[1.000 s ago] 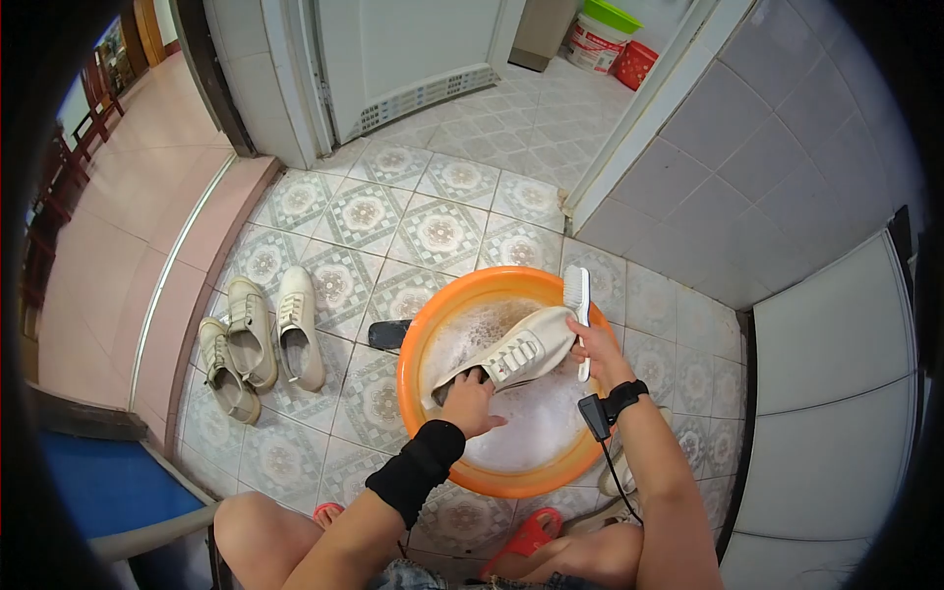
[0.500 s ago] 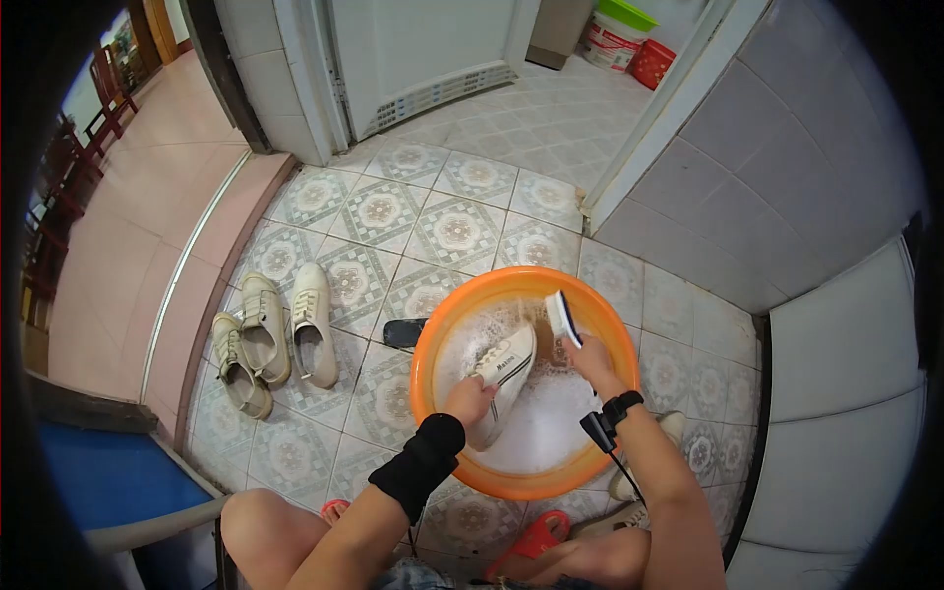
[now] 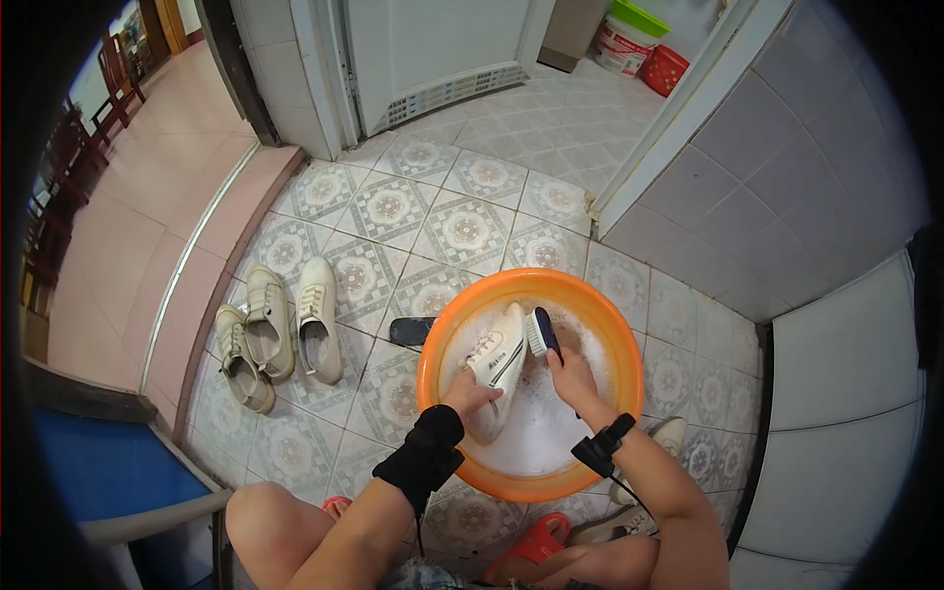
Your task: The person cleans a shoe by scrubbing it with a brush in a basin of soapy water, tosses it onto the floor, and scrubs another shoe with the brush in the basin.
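Inside an orange basin (image 3: 429, 393) of foamy water, a white lace-up sneaker (image 3: 499, 356) with dark side stripes is tilted, toe pointing away from me. My left hand (image 3: 470, 395) grips it near the heel opening, fingers partly hidden behind the shoe. A scrubbing brush (image 3: 543, 334) with a dark back and white bristles is in my right hand (image 3: 573, 379), closed round its handle. The bristles face the sneaker's toe, at or very near its side edge; I cannot tell if they touch.
Several pale shoes (image 3: 318, 324) stand on the tiled floor left of the basin, and others (image 3: 669, 438) lie at its right. A dark flat object (image 3: 410, 330) sits by the rim. A raised step (image 3: 211, 251) runs along the left; a tiled wall (image 3: 777, 177) borders the right.
The brush has moved left and down to the sneaker's toe, its bristles turned towards the shoe. The sneaker is rolled slightly in my left hand. The whole view has shifted a little.
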Demonstrator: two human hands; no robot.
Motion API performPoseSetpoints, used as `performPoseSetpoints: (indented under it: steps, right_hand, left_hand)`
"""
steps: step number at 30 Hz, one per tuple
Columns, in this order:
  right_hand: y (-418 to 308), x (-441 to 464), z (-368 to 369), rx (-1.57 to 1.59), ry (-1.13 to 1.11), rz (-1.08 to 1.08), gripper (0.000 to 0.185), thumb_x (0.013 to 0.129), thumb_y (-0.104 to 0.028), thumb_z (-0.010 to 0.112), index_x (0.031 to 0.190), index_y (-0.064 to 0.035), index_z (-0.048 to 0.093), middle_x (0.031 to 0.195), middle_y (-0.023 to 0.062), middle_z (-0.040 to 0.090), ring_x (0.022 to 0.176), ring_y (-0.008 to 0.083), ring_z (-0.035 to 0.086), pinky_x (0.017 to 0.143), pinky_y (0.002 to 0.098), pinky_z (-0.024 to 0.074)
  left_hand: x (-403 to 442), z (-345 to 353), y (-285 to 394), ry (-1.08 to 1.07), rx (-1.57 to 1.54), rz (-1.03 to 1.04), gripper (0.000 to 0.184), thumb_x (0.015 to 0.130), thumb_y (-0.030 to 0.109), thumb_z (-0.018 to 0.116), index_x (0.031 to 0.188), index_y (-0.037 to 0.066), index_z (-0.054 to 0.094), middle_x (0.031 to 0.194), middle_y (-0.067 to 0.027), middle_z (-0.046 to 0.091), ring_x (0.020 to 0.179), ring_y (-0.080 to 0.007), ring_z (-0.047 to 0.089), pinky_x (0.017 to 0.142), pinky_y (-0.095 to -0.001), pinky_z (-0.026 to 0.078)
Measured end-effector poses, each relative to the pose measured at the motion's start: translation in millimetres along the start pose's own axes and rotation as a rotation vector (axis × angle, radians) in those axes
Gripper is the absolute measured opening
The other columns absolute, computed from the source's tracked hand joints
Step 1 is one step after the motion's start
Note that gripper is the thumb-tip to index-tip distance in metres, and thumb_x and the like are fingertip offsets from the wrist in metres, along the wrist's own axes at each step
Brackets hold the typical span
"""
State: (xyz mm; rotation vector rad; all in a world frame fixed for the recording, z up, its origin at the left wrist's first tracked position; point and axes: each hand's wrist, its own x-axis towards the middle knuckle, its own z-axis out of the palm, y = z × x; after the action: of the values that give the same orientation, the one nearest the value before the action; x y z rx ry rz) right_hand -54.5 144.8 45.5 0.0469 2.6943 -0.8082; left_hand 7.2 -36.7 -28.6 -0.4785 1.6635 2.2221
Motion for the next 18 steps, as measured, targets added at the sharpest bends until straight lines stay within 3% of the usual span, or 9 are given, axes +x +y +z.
performPoseSetpoints:
  steps: [2,3,6,8,10,12,14,16,18]
  right_hand:
    - [-23,-15,-8,-0.103,0.072,0.029,0.041,0.087,-0.036,0.042,0.107,-0.0025,0.055,0.087,0.0285,0.058,0.083,0.0411,0.057,0.075,0.0468,0.0435]
    - [-27,-14,-9,-0.102,0.071,0.028,0.041,0.087,-0.036,0.042,0.107,-0.0025,0.055,0.087,0.0285,0.058,0.083,0.0411,0.057,0.075,0.0468,0.0435]
    - [-36,-16,-8,-0.160,0.031,-0.016,0.042,0.088,-0.036,0.042,0.104,0.0005,0.054,0.082,0.0282,0.059,0.080,0.0418,0.057,0.073,0.0480,0.0438]
    - [-42,-31,7,-0.272,-0.119,-0.203,0.044,0.088,-0.037,0.042,0.100,0.0034,0.054,0.075,0.0266,0.059,0.075,0.0416,0.058,0.068,0.0479,0.0449]
    - [-35,-23,11,-0.294,-0.101,-0.173,0.044,0.087,-0.039,0.042,0.093,0.0012,0.058,0.079,0.0247,0.060,0.076,0.0412,0.058,0.069,0.0484,0.0444]
    - [8,14,5,-0.320,-0.055,0.000,0.047,0.087,-0.042,0.042,0.086,0.0005,0.061,0.079,0.0244,0.060,0.077,0.0397,0.059,0.069,0.0470,0.0452]
    - [21,21,-3,-0.404,-0.069,-0.017,0.051,0.087,-0.045,0.040,0.082,0.0010,0.063,0.079,0.0242,0.061,0.078,0.0385,0.060,0.069,0.0459,0.0456]
    - [28,14,17,-0.209,-0.088,0.127,0.053,0.087,-0.045,0.038,0.084,0.0023,0.063,0.080,0.0250,0.061,0.079,0.0382,0.059,0.070,0.0451,0.0454]
    - [24,17,21,-0.064,-0.139,0.195,0.054,0.087,-0.044,0.039,0.085,0.0039,0.063,0.087,0.0270,0.060,0.086,0.0403,0.057,0.076,0.0457,0.0443]
  left_hand:
    - [-3,5,19,0.098,0.309,-0.125,0.048,0.068,0.013,0.069,0.109,0.000,0.049,0.092,-0.0146,0.062,0.087,-0.0238,0.059,0.077,-0.0320,0.045]
    - [-2,5,19,0.100,0.310,-0.125,0.048,0.068,0.013,0.069,0.109,0.000,0.049,0.092,-0.0146,0.062,0.087,-0.0238,0.059,0.077,-0.0320,0.045]
    - [-2,10,18,0.134,0.556,0.050,0.039,0.068,0.011,0.064,0.104,-0.001,0.051,0.088,-0.0185,0.062,0.085,-0.0298,0.060,0.074,-0.0356,0.046]
    - [1,11,9,0.236,0.710,0.151,0.034,0.068,0.008,0.057,0.100,-0.002,0.052,0.088,-0.0235,0.060,0.088,-0.0366,0.057,0.076,-0.0402,0.045]
    - [7,6,0,0.208,0.626,0.186,0.033,0.067,0.006,0.055,0.100,-0.001,0.053,0.090,-0.0248,0.059,0.090,-0.0386,0.056,0.078,-0.0412,0.044]
    - [3,13,4,0.177,0.533,0.222,0.033,0.067,0.004,0.052,0.099,-0.001,0.053,0.091,-0.0261,0.059,0.091,-0.0405,0.055,0.080,-0.0422,0.043]
    - [-11,25,30,0.118,0.809,0.155,0.041,0.065,0.002,0.056,0.105,-0.003,0.052,0.096,-0.0220,0.059,0.096,-0.0348,0.056,0.085,-0.0364,0.042]
    - [-10,20,28,0.101,0.798,0.214,0.040,0.064,0.003,0.056,0.104,-0.003,0.052,0.094,-0.0240,0.058,0.096,-0.0355,0.056,0.084,-0.0365,0.043]
    - [-11,18,47,0.113,0.764,0.017,0.039,0.064,0.003,0.056,0.102,-0.003,0.053,0.094,-0.0245,0.058,0.094,-0.0360,0.056,0.083,-0.0366,0.043]
